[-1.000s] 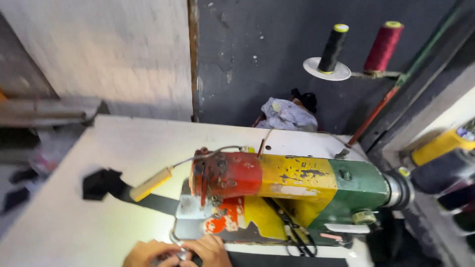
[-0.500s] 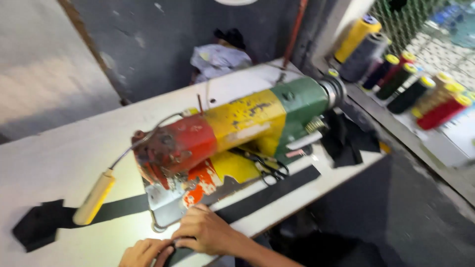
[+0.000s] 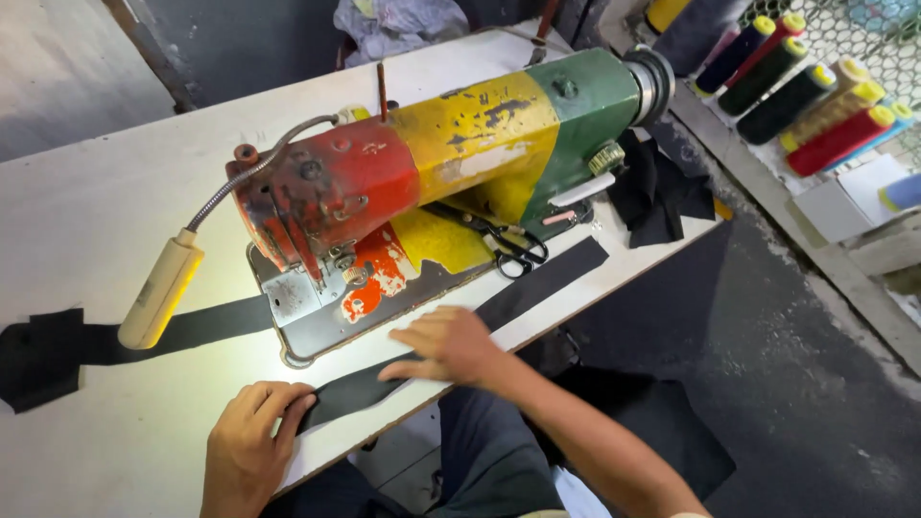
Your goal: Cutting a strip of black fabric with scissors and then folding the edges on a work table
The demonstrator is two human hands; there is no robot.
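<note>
One long black fabric strip (image 3: 460, 331), flat, narrow

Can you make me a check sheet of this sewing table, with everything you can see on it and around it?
Surface: white table, worn at the near edge.
Job's things: long black fabric strip lying flat in front of the red, yellow and green sewing machine.
Clutter: scissors, black cloth scraps.
Hands: left hand and right hand both pressed flat on the strip.
Cables: bendy metal neck of the lamp.
Surroundings: thread cones on a side shelf, dark floor.
</note>
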